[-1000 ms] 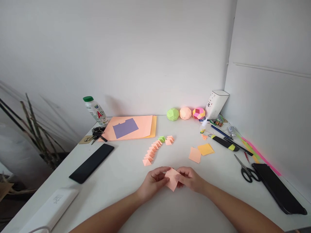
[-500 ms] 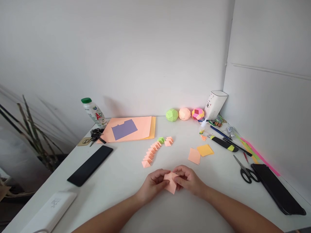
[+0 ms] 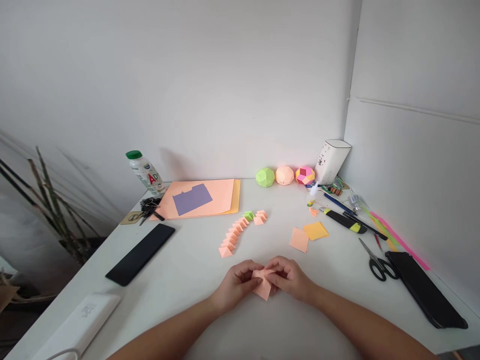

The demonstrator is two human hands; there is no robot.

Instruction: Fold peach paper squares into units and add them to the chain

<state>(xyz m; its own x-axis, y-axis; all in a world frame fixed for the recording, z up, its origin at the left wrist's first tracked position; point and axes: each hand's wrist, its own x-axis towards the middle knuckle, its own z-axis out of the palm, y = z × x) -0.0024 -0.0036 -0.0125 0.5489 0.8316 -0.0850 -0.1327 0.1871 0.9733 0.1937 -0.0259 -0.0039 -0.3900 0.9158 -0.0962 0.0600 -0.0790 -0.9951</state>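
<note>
Near the front middle of the table, a small peach paper square [image 3: 263, 289] is held between both hands, with a crease or raised edge at its top. My left hand [image 3: 237, 284] pinches its left side between thumb and fingers. On the right side, my right hand [image 3: 291, 280] grips it with the thumb on top; the fingertips behind the paper are hidden. Beyond the hands lies a curved row of folded peach paper pieces [image 3: 233, 236], with green folded pieces [image 3: 248, 215] at its far end. A few more peach folded pieces [image 3: 260, 218] sit beside them.
Peach squares [image 3: 299, 240] and yellow squares [image 3: 316, 230] lie right of centre. Scissors [image 3: 378, 265], a cutter [image 3: 345, 221] and a black case [image 3: 427, 290] are at right. Paper balls [image 3: 265, 177] line the wall. A phone [image 3: 140, 254] and large sheets [image 3: 225, 197] are left.
Both hands stay almost still on the peach paper square, which has tilted very slightly. The whole view has shifted a little.
</note>
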